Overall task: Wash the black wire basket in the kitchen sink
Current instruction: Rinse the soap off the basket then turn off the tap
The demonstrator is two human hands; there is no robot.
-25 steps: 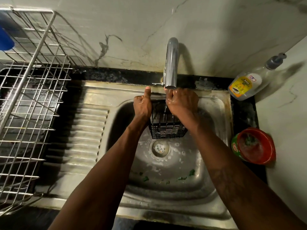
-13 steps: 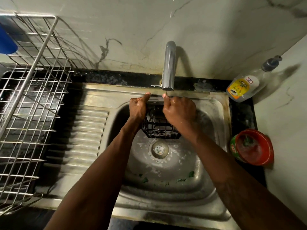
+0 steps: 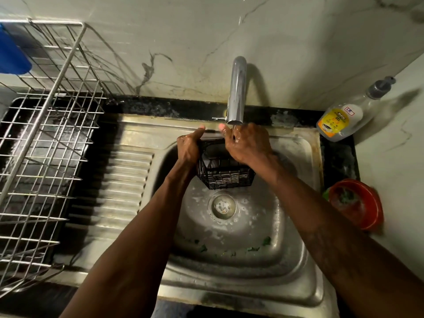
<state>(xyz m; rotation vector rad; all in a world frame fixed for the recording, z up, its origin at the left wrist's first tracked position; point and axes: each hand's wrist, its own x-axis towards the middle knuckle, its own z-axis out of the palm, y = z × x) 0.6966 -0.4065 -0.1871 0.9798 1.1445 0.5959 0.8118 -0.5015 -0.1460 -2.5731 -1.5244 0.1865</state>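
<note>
KITCHEN SINK, MID-RINSE: The steel sink (image 3: 296, 267) fills the lower middle of the frame, and the tap (image 3: 237, 90) rises at upper centre with its spout right over my hands. Just below the spout I hold the black wire basket (image 3: 226, 177) over the basin, apparently off its floor, with the near wall facing me. My left hand (image 3: 188, 150) grips the left rim with the thumb stretched upward. My right hand (image 3: 249, 145) curls over the right rim. The thin stream (image 3: 234, 132) lands on that hand, not on the wire. To rinse well, I judge I should slide the right hand aside, turn each wall under the spout, grip the wet wire firmly, and hold the basket above the green scraps (image 3: 266, 241) at lower centre.
</note>
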